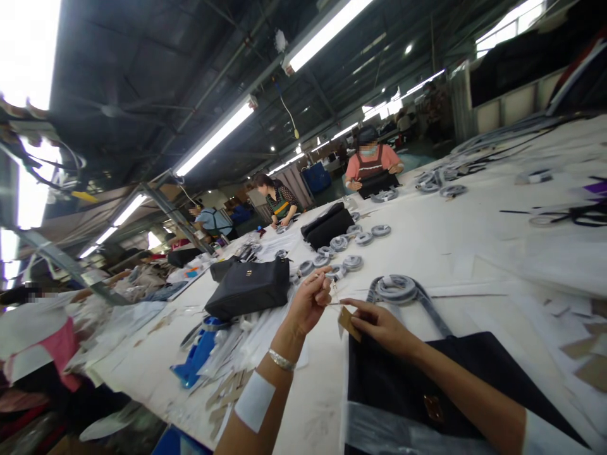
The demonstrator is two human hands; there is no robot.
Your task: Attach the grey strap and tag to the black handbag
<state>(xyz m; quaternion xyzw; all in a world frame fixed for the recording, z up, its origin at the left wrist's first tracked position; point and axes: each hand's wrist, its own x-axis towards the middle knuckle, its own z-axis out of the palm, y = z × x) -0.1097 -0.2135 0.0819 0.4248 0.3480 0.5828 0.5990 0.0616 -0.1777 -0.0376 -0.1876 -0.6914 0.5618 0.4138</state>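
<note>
Tan tag [351, 323], lower centre, is clamped in the right hand's [379, 327] grip; the left hand [309, 298] pinches its string, seemingly threaded; fastening to the black bag [488, 361], lower right, cannot be told.

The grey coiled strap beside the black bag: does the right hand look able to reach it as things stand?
Probably yes: the grey coiled strap lies just beyond the right hand, with nothing seen covering it. However, the fingers hold a tan tag, which may need releasing first.
</note>
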